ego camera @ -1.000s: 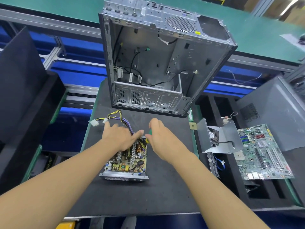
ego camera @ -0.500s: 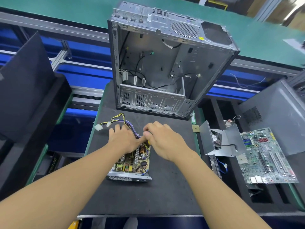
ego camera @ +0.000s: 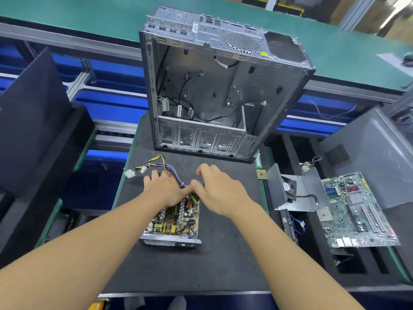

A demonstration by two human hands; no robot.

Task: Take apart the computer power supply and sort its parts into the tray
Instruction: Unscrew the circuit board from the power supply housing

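Observation:
The open power supply (ego camera: 174,220) lies on the black mat (ego camera: 223,265), its circuit board exposed and its metal base facing me. Its yellow and purple cable bundle (ego camera: 156,164) trails to the far left with white plugs. My left hand (ego camera: 165,191) presses flat on the far end of the board, fingers spread over the cables. My right hand (ego camera: 221,191) grips a green-handled screwdriver (ego camera: 203,183) at the unit's far right corner, touching my left thumb. Only a sliver of the handle shows; the tip is hidden.
An empty computer case (ego camera: 212,92) stands upright just beyond the hands. To the right, a black foam tray (ego camera: 312,265) holds a motherboard (ego camera: 355,211), a bent metal cover with a fan (ego camera: 299,191) and a drive with a blue cable (ego camera: 292,227). Dark foam panels stand at left.
My right hand has moved left against my left thumb at the power supply's far corner, and the green handle is now mostly hidden. My left hand stays pressed on the unit.

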